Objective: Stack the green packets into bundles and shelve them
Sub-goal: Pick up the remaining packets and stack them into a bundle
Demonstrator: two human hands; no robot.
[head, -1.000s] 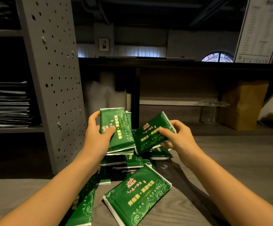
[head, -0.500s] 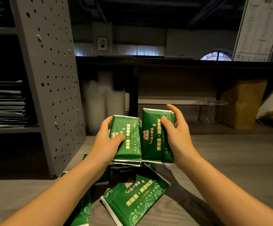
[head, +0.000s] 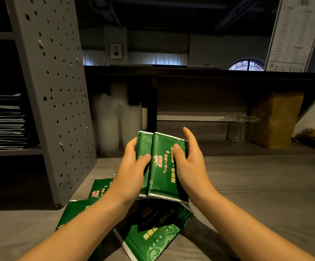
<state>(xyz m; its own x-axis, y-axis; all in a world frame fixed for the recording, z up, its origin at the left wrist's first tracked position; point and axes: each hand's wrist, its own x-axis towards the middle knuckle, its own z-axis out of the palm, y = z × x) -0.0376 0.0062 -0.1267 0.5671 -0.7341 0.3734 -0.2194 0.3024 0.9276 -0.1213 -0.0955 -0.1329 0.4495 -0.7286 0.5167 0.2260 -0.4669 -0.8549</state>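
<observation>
Glossy green packets (head: 162, 166), flat and rectangular with white edges and gold swirls, stand upright as a small bundle gripped between both hands. The left hand (head: 132, 166) clasps its left side, thumb across the front. The right hand (head: 190, 166) wraps its fingers (head: 189, 136) round the right edge, thumb pressing the face. Below the fingers, loose packets (head: 153, 232) overlap on the grey wood-grain surface (head: 256, 194). A perforated metal panel (head: 59, 91) stands near on the left. Rightward the surface runs wide, with a brown paper bag (head: 275, 119) well apart.
</observation>
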